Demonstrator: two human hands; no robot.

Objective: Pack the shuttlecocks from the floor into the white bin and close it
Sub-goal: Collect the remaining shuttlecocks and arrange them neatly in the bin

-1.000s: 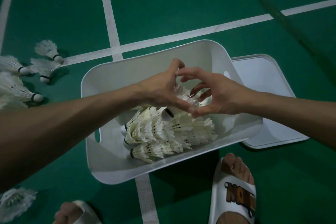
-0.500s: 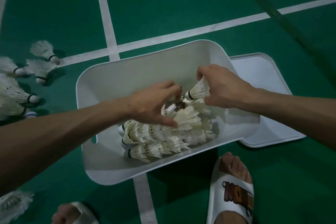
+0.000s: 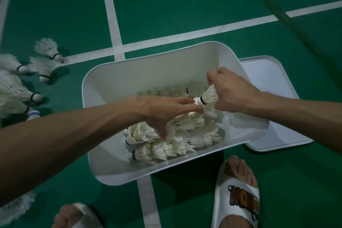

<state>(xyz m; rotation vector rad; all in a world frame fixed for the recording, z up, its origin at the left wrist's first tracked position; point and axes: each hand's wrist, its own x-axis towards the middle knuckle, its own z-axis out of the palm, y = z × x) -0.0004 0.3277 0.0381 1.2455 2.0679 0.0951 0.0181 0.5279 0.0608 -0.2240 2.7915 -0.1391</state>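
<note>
The white bin (image 3: 114,83) sits on the green court floor with several shuttlecocks (image 3: 172,140) piled in its near right part. My right hand (image 3: 233,92) grips one shuttlecock (image 3: 208,96) by its feathers above the pile, cork pointing left. My left hand (image 3: 166,113) reaches into the bin with spread, mostly straight fingers resting on the pile, its fingertips touching that cork. Several loose shuttlecocks (image 3: 46,55) lie on the floor left of the bin. The white lid (image 3: 268,87) lies flat on the floor, right of the bin.
White court lines (image 3: 111,15) cross behind the bin. A dark tube (image 3: 288,22) lies at the far right. My feet in white slides (image 3: 238,196) stand just in front of the bin. One more shuttlecock (image 3: 16,207) lies at the bottom left.
My right hand took hold of one shuttlecock and lifted it to the right. My left hand flattened and sank onto the pile.
</note>
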